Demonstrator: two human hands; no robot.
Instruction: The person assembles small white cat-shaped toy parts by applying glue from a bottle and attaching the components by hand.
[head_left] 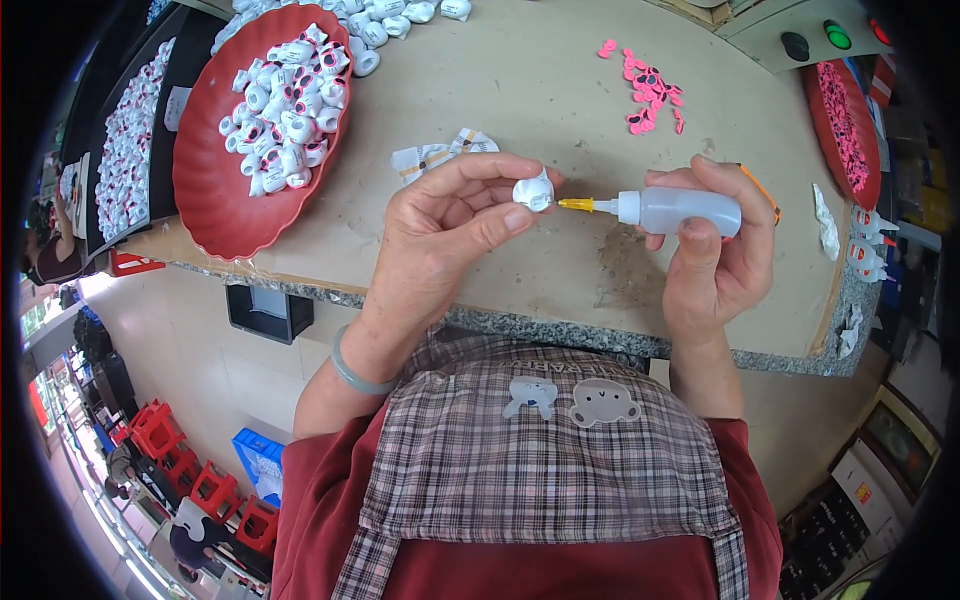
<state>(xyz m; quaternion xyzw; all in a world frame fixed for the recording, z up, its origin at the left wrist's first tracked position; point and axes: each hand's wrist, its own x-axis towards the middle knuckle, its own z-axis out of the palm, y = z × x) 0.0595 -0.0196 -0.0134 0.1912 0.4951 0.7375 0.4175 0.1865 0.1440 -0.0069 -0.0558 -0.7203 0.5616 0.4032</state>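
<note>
Between the thumb and fingers of my left hand [450, 215] is a small white moulded figure piece [533, 193], held above the table. My right hand [722, 245] grips a translucent squeeze bottle [690, 210] lying sideways in its fingers. The bottle's yellow dispensing tip [577, 205] points left, close to the white piece; whether it touches cannot be made out. Behind my left hand a crumpled printed wrapper [440, 152] lies on the table. Small pink pieces [652, 92], some with dark faces, are scattered farther back.
At the left, a red scalloped tray [205, 190] holds many white-and-pink pieces. White pieces [385, 20] are heaped at the back. A red dish [868, 180] of pink pieces stands right, near small bottles [868, 260]. The stone table edge [780, 362] runs before me; a control box [790, 20] is back right.
</note>
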